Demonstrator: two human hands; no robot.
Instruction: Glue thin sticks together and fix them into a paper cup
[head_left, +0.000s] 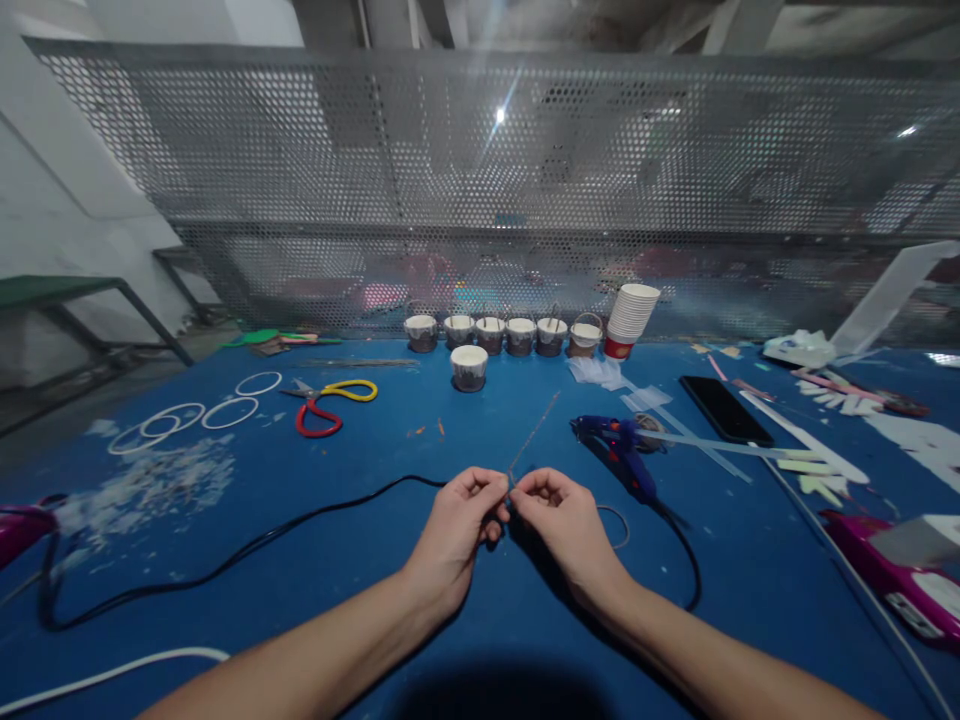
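My left hand (pixel 469 525) and my right hand (pixel 559 520) meet over the middle of the blue table, each with thumb and fingers pinched together. Between them they grip a thin twisted cord (pixel 534 435), whose loose end slants up to the right. A grey loop of cord (pixel 616 525) shows beside my right hand; whether it joins the held piece is hidden. Right of my hands lies a blue glue gun (pixel 622 450) with a black cable. Straight ahead stands a small white-topped cup (pixel 469 370) with a dark lower part.
Behind stand a row of small cups (pixel 520 337) and a paper cup stack (pixel 631 320). Scissors (pixel 322 405), white rings (pixel 230 412) and white scraps (pixel 150 490) lie left. A phone (pixel 724 410), clear strips (pixel 697 442) and a magenta device (pixel 900 580) lie right. A black cable (pixel 262 550) crosses the table.
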